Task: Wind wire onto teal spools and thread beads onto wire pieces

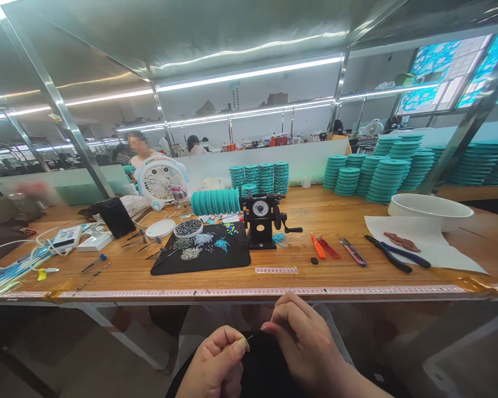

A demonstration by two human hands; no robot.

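Below the table's front edge, my left hand (219,356) is closed, thumb and forefinger pinching a small, thin dark piece (249,336) whose tip sticks out to the right; its kind is too small to make out. Just to the right, my right hand (305,334) has its fingers curled and pressed together, and whatever is between them does not show. A narrow gap separates the two hands. On the table beyond stands a black hand-crank winder (260,224) with a dial, a row of teal spools (216,202) mounted on its left side.
A black mat (203,264) bears small piles of beads and parts and a bowl (188,228). To the right lie orange-handled snips (318,246), a utility knife (352,252), pliers (394,254) and a white basin (429,209). Stacked teal spools (388,179) stand behind. A measuring tape (232,293) runs along the edge.
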